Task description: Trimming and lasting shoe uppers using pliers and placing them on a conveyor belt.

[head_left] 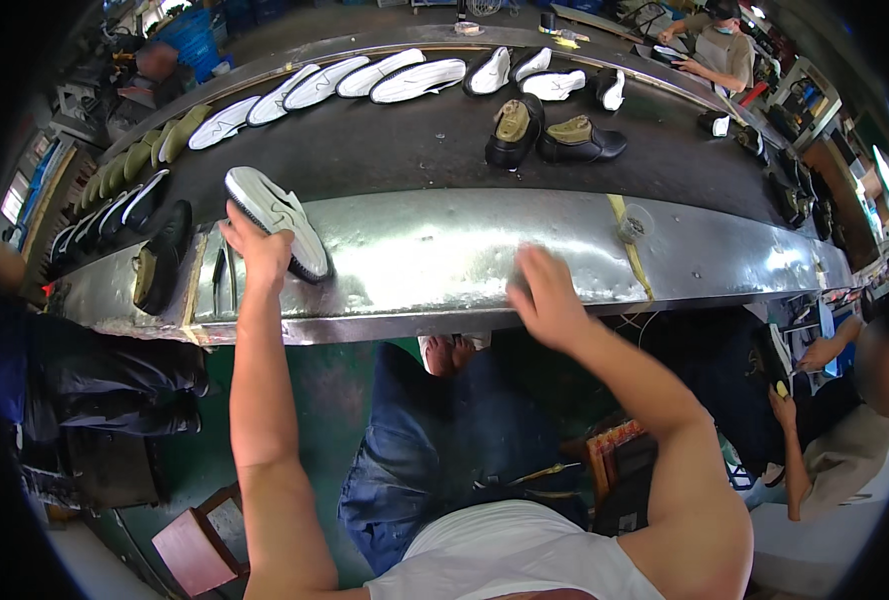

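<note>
My left hand point(260, 250) is closed on a shoe point(283, 215) with a white face turned up and a dark ridged edge. The shoe is tilted over the metal-topped bench strip point(415, 260), its lower end at the metal surface. My right hand point(550, 300) hovers over the same metal strip, smeared by motion; whether anything is in its fingers cannot be made out. Left of my left hand, a thin dark two-armed tool point(225, 282) lies on the metal beside a black shoe point(165, 255) with a tan inside.
White-faced shoes point(420, 80) line the bench's far side. Two black shoes point(582, 140) stand nearer, and more sit at the right. A small clear cup point(637, 222) is near a yellow strip point(620, 215). Other people work across point(725, 55) and at the right point(835, 440).
</note>
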`<state>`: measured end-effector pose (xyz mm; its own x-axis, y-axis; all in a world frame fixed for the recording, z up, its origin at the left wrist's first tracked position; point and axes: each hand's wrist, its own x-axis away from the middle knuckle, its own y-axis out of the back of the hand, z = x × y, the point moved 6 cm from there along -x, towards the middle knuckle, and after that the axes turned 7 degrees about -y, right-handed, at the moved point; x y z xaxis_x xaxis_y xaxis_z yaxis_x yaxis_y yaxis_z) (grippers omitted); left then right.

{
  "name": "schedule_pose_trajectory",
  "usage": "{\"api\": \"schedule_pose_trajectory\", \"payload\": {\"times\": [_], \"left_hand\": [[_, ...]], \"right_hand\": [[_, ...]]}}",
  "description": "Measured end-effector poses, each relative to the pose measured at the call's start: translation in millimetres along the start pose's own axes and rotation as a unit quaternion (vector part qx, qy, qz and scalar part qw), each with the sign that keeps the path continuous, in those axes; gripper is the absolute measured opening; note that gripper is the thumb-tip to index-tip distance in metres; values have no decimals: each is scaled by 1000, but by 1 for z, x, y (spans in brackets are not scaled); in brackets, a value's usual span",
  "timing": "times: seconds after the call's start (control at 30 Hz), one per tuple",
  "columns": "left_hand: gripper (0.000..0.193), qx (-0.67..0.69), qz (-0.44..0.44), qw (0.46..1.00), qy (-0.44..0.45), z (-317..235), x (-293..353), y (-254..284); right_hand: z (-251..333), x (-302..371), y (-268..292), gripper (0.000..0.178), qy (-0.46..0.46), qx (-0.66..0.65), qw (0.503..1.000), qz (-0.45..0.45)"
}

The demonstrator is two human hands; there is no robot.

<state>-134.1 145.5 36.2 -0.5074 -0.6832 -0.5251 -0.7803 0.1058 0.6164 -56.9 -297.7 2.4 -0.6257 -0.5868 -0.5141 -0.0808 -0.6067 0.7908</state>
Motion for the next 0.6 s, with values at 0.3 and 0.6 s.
{"api": "schedule_pose_trajectory", "payload": {"times": [0.3,0.6], "left_hand": [[52,468,107,852,207,8,29,22],[66,506,323,754,266,-12,334,93]], "right_hand": [[90,289,7,55,-53,-47,931,359],[36,311,15,52,-432,-354,645,522]]}}
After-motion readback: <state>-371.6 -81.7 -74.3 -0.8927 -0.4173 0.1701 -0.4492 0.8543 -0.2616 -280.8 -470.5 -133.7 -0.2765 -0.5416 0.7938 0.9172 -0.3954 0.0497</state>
